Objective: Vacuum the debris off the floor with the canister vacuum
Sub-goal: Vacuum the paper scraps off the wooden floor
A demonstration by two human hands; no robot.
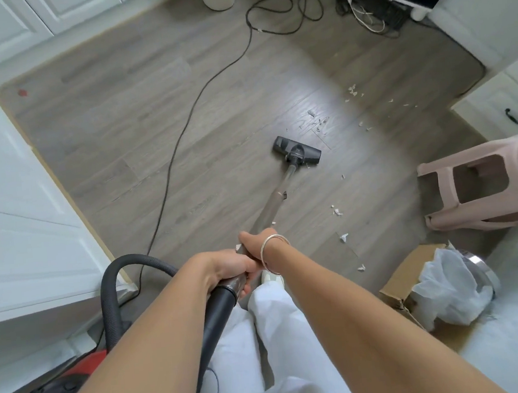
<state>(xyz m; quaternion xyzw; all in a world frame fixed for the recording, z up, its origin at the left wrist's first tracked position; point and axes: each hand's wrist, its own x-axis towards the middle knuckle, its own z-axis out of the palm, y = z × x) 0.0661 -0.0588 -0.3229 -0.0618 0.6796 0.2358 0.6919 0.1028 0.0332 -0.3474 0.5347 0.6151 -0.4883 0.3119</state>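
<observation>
My left hand point(226, 268) grips the vacuum wand where the black hose cuff point(217, 306) joins it. My right hand point(255, 243), a bangle on its wrist, holds the wand point(275, 201) a little further down. The wand slants away to the dark floor head point(297, 149), flat on the grey wood floor. White paper scraps point(318, 123) lie just beyond the head, and more scraps point(337, 212) are scattered to its right. The red canister point(78, 368) sits at the lower left, with its black hose point(112, 287) arching up.
The power cord point(183, 134) runs across the floor to a tangle of cables point(312, 0) at the back. White cabinets point(15, 186) line the left. A pink stool point(482, 183) lies on its side at right. A cardboard box point(408, 274) with plastic sits near my right.
</observation>
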